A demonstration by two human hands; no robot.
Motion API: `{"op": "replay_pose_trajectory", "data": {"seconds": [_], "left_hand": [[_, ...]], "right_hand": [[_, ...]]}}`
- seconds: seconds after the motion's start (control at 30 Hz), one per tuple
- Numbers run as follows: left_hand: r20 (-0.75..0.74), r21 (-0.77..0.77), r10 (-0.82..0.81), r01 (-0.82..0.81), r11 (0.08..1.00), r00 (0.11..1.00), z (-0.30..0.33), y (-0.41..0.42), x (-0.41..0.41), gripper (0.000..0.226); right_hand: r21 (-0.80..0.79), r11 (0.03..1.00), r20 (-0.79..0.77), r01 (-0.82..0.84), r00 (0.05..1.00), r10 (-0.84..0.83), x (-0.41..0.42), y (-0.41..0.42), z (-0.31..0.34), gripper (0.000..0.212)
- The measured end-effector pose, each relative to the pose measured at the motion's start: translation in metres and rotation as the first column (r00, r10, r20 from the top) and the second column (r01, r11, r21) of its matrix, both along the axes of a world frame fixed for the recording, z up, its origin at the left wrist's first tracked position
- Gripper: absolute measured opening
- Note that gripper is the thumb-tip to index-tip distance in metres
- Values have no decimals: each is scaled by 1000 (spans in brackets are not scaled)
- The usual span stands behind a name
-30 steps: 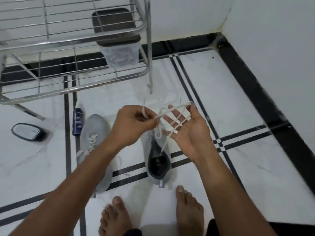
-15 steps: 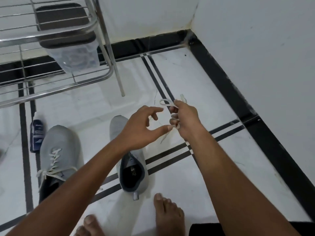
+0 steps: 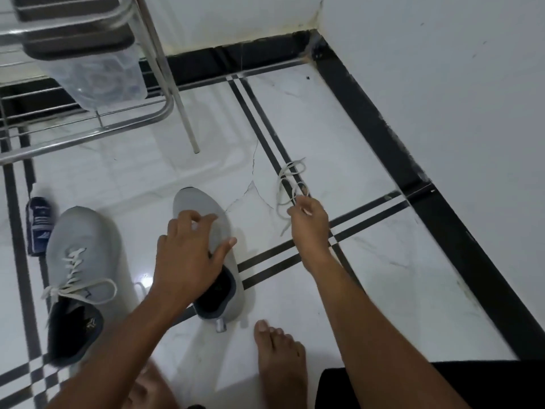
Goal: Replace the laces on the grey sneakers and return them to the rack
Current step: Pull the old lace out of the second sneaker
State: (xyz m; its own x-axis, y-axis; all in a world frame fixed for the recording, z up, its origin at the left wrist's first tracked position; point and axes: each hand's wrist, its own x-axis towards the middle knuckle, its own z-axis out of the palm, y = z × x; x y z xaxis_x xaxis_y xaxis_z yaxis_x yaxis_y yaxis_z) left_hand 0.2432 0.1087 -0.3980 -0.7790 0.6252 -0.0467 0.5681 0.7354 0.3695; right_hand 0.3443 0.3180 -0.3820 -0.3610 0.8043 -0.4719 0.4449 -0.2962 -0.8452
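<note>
Now the hands have parted: the left hand has dropped from the lace and spreads open over the unlaced sneaker, while the right hand stays pinched on the coiled white lace, carried out to its far side. That suggests threading is about to begin; the laced sneaker lies left of both hands, below the rack.
</note>
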Motion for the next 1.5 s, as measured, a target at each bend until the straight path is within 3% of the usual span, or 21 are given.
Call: {"op": "replay_pose_trajectory", "data": {"seconds": [0.07,0.13,0.2,0.33,0.37,0.43,0.5,0.53,0.57,0.63,0.7,0.77,0.83,0.93,1.07,1.2,1.27,1.33,1.37,1.43,1.5], "left_hand": [[80,-49,113,-109,993,990,2,-12,11,67],[309,-22,216,-220,975,926,-2,-23,15,66],[522,97,210,-302,948,827,-1,-34,15,65],[640,307,118,-394,866,759,9,-60,13,53],[604,354,118,-398,846,788,13,-73,13,46],[272,356,194,-286,890,943,21,-103,15,32],[-161,116,278,-262,958,947,23,-144,17,33],[-240,-1,344,-354,935,908,24,-162,18,39],[-238,-95,407,-438,894,882,23,-179,21,48],[-41,-114,446,-447,887,894,16,-202,28,60],[200,121,375,-403,907,905,11,-219,29,56],[372,344,372,-499,796,850,10,-230,23,46],[486,385,417,-617,686,768,8,-240,15,36],[429,381,415,-578,721,802,-1,-241,3,26],[333,409,328,-449,795,884,-5,-230,-13,38],[85,377,264,-276,884,961,-5,-228,-27,22],[2,382,228,-212,899,974,-2,-225,-31,10],[139,535,305,-330,777,942,10,-219,-34,10],[313,626,368,-481,614,876,20,-219,-38,13],[610,677,405,-713,180,681,42,-230,-52,14],[699,649,472,-753,-106,536,51,-252,-67,7]], "right_hand": [[-80,992,-27,-101,995,99,5,-33,-3,19],[-167,961,-20,-219,976,219,5,-69,-9,24],[-203,931,-42,-302,953,300,0,-99,-14,37],[-95,953,-31,-289,957,287,-15,-123,-6,46],[-2,965,-5,-261,965,261,-17,-125,-2,43],[206,953,8,-221,974,224,-17,-133,8,32],[338,905,-35,-258,957,287,-18,-159,17,23],[392,866,-34,-310,936,350,-19,-177,17,21],[433,818,-13,-378,905,425,-19,-199,16,20],[437,742,26,-508,832,555,-17,-238,8,22],[348,700,4,-624,748,664,-14,-271,-3,28],[253,667,6,-701,690,724,-12,-290,-13,38],[212,669,38,-713,690,723,-15,-299,-21,54],[208,690,126,-694,718,684,-23,-304,-28,71],[150,690,147,-708,706,693,-31,-306,-30,84],[193,572,195,-797,602,774,-37,-309,-26,118],[214,548,240,-809,587,773,-40,-310,-29,120],[212,557,258,-803,596,761,-39,-312,-34,115],[200,563,261,-802,597,758,-38,-313,-35,114],[172,579,261,-797,604,753,-35,-315,-34,116],[178,600,255,-780,625,738,-33,-317,-34,116]]}}
